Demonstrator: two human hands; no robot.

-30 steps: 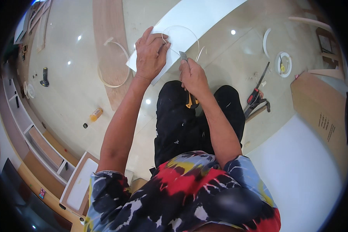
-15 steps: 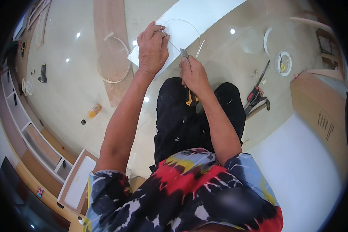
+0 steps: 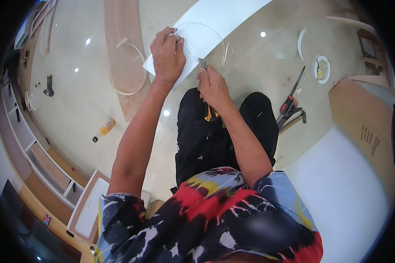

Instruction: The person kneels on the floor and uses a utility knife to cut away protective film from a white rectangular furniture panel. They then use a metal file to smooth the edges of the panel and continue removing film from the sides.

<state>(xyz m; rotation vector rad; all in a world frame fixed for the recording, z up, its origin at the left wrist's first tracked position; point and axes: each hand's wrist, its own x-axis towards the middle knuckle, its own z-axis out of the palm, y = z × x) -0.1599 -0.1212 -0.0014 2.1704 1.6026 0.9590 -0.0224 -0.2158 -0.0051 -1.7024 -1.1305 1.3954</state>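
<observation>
My left hand (image 3: 167, 60) is on the near end of a white panel (image 3: 221, 15), its fingers curled and closed on a thin white edging strip (image 3: 211, 27). The strip loops over the panel and curls at its free end. My right hand (image 3: 214, 87) grips a utility knife (image 3: 211, 115) with a yellow and black handle. Its grey blade end (image 3: 202, 63) points up beside the panel's near edge. Whether the blade touches the strip, I cannot tell. Below the hands are my knees in black trousers (image 3: 206, 140).
A brown wooden board (image 3: 123, 26) lies left of the panel with a coiled pale strip (image 3: 145, 65) over it. An orange bottle (image 3: 107, 126) and a dark-handled tool (image 3: 49, 85) lie on the floor. To the right are a handsaw (image 3: 289, 104), a white tape roll (image 3: 321, 69) and a cardboard box (image 3: 360, 118).
Both hands have shifted slightly left. The knife has moved left with my right hand, and its blade end is a little lower in the picture.
</observation>
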